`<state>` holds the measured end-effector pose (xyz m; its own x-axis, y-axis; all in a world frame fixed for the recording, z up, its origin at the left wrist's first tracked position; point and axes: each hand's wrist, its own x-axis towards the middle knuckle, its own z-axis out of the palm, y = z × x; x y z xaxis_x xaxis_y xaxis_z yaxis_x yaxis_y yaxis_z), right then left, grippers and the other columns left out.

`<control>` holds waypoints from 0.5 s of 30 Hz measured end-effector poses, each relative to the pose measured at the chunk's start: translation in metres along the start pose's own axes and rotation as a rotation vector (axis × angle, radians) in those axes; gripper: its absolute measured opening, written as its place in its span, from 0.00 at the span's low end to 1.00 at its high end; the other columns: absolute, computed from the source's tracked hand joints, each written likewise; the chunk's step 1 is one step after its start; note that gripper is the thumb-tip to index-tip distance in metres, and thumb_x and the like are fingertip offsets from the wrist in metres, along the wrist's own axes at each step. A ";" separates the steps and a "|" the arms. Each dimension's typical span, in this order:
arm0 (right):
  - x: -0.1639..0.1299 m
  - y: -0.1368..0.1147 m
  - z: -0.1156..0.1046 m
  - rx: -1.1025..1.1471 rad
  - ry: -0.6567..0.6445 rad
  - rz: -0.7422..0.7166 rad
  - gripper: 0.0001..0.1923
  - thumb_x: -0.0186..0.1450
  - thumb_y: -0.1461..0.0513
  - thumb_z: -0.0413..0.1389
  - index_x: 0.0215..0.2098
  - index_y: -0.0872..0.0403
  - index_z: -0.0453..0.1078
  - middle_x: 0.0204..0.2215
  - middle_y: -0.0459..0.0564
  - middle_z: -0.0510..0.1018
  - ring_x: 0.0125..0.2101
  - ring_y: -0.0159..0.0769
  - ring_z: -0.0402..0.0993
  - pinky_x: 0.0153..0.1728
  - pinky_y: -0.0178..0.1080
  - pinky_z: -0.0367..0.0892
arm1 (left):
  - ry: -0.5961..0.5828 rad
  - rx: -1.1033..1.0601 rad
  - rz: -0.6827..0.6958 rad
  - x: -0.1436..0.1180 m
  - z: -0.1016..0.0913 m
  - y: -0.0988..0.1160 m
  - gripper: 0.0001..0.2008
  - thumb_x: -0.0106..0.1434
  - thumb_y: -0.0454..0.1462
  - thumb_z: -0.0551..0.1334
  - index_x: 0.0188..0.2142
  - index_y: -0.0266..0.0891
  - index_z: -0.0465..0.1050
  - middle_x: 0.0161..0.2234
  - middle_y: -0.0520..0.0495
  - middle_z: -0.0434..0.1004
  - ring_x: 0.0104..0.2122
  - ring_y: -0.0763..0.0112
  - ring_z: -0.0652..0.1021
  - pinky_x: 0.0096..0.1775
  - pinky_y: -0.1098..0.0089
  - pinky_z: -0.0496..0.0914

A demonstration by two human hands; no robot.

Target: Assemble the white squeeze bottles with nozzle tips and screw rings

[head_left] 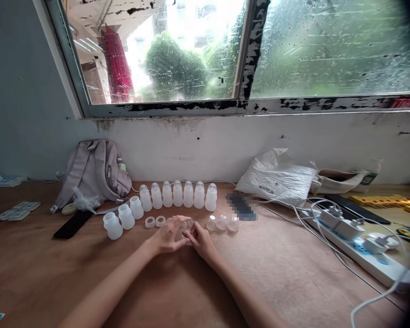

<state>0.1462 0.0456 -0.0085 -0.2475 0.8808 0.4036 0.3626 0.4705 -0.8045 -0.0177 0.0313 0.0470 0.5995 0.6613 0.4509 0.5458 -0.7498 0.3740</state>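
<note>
My left hand (169,234) is over the middle of the table, its fingers arched forward and apart from the thumb, which reaches to the right hand's fingertips. My right hand (201,240) meets it there with fingertips pinched together. A small translucent piece (189,243) shows just below these fingertips, too covered to name. Partly hidden by the fingers, small clear round pieces lie beyond the hands. Two white rings (150,222) lie left of them, and several clear round caps (221,225) lie to the right.
Behind the hands stands a row of capped frosted baby bottles (177,195); several uncapped bottles (126,217) continue it leftward. A black phone (73,224) and backpack (95,171) are left. A silver bag (280,175) and a power strip (358,246) with trailing cables are right.
</note>
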 end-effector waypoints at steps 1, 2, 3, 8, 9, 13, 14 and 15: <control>0.001 0.001 -0.001 0.016 0.026 0.015 0.12 0.56 0.54 0.53 0.23 0.52 0.57 0.15 0.40 0.62 0.18 0.29 0.56 0.21 0.32 0.51 | 0.001 -0.020 -0.004 0.001 0.008 0.000 0.27 0.55 0.41 0.59 0.53 0.42 0.54 0.48 0.42 0.65 0.47 0.61 0.67 0.48 0.63 0.60; 0.002 0.003 -0.002 0.025 0.047 0.028 0.13 0.56 0.54 0.54 0.22 0.52 0.57 0.15 0.40 0.61 0.17 0.29 0.55 0.21 0.32 0.51 | 0.008 -0.035 -0.017 0.002 0.016 -0.001 0.28 0.54 0.42 0.60 0.53 0.41 0.55 0.48 0.42 0.66 0.46 0.61 0.67 0.47 0.62 0.60; 0.003 0.004 -0.003 0.027 0.064 0.039 0.13 0.56 0.54 0.53 0.22 0.52 0.57 0.15 0.40 0.60 0.17 0.29 0.55 0.20 0.32 0.51 | 0.024 -0.041 -0.038 0.003 0.024 -0.003 0.28 0.53 0.43 0.61 0.52 0.41 0.56 0.46 0.42 0.67 0.45 0.61 0.68 0.47 0.61 0.61; 0.005 0.009 -0.007 0.000 0.102 0.097 0.16 0.57 0.53 0.51 0.20 0.53 0.55 0.15 0.39 0.58 0.18 0.28 0.54 0.21 0.31 0.51 | 0.104 0.010 -0.115 0.002 0.050 -0.015 0.16 0.54 0.43 0.60 0.40 0.39 0.67 0.35 0.45 0.72 0.37 0.62 0.70 0.41 0.62 0.63; 0.006 0.008 -0.006 0.004 0.108 0.111 0.17 0.57 0.52 0.52 0.19 0.53 0.54 0.15 0.39 0.57 0.19 0.28 0.53 0.20 0.31 0.51 | 0.116 0.019 -0.123 0.001 0.052 -0.015 0.14 0.54 0.42 0.59 0.39 0.38 0.67 0.34 0.45 0.72 0.36 0.63 0.70 0.41 0.62 0.63; 0.006 0.002 -0.003 0.063 0.118 0.185 0.19 0.53 0.52 0.56 0.19 0.53 0.52 0.16 0.38 0.54 0.19 0.27 0.52 0.20 0.30 0.51 | 0.165 0.051 -0.156 -0.004 0.049 -0.013 0.15 0.53 0.42 0.60 0.40 0.39 0.67 0.35 0.45 0.72 0.36 0.63 0.70 0.40 0.63 0.64; 0.006 0.001 -0.002 0.079 0.111 0.198 0.19 0.52 0.52 0.56 0.19 0.53 0.51 0.16 0.37 0.54 0.19 0.26 0.52 0.20 0.30 0.51 | 0.169 0.067 -0.158 -0.005 0.047 -0.012 0.15 0.53 0.42 0.60 0.40 0.39 0.67 0.35 0.46 0.72 0.36 0.63 0.70 0.40 0.63 0.64; 0.006 -0.001 -0.001 0.089 0.109 0.204 0.20 0.51 0.51 0.57 0.19 0.53 0.51 0.16 0.37 0.53 0.19 0.26 0.51 0.20 0.30 0.51 | 0.170 0.085 -0.157 -0.006 0.046 -0.012 0.15 0.52 0.42 0.60 0.39 0.39 0.67 0.35 0.46 0.72 0.36 0.63 0.70 0.40 0.62 0.64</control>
<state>0.1451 0.0508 -0.0052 -0.0771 0.9599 0.2695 0.3134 0.2800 -0.9074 -0.0013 0.0374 0.0024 0.4001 0.7513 0.5248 0.6761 -0.6286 0.3844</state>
